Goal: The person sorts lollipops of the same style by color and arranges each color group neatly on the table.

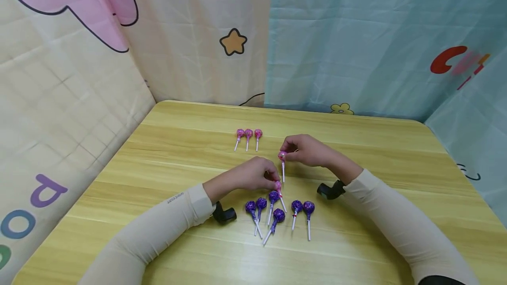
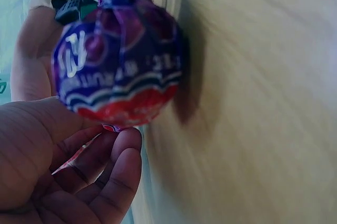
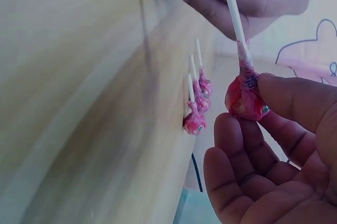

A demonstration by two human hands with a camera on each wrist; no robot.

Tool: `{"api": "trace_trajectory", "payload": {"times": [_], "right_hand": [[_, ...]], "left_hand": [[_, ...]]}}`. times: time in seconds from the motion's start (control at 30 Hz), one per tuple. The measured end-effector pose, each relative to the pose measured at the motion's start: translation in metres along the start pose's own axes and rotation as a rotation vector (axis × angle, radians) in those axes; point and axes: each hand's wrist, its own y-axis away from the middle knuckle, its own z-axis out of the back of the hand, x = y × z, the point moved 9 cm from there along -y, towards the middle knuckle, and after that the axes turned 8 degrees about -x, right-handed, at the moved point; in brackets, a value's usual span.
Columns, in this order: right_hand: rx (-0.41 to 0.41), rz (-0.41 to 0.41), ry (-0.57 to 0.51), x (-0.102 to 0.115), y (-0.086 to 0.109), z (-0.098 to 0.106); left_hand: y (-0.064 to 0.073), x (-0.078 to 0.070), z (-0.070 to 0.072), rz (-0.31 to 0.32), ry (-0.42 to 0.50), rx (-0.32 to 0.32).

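Observation:
My right hand point(image 1: 310, 151) pinches a pink-wrapped lollipop point(image 3: 245, 100) by its candy head, and its white stick points toward me. Closer in and to the left, my left hand point(image 1: 253, 174) pinches another pink lollipop point(image 1: 278, 186) by the head, right beside the purple ones. Around that hand lie several purple-wrapped lollipops, among them one at the upper middle point(image 1: 273, 196), one below it point(image 1: 279, 215) and one at the right point(image 1: 309, 207). A purple head point(image 2: 118, 66) looms large in the left wrist view and hides part of the left fingers.
Three pink lollipops point(image 1: 248, 133) lie in a row farther back on the wooden table point(image 1: 190, 131). Printed curtains point(image 1: 198, 34) stand behind the table's far edge. Black wrist cameras point(image 1: 224, 214) stick out under both wrists.

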Motion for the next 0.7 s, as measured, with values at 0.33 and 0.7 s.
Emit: {"api": "trace_trajectory", "payload": {"times": [0.33,0.7], "right_hand": [[-0.017,-0.058,-0.081,-0.012,-0.024,0.004],[-0.034,-0.123,-0.128,-0.022,-0.050,0.001]], "left_hand": [[0.000,-0.003,-0.003,0.005,0.009,0.007],[0.000,-0.003,0.000,0.012,-0.025,-0.006]]}}
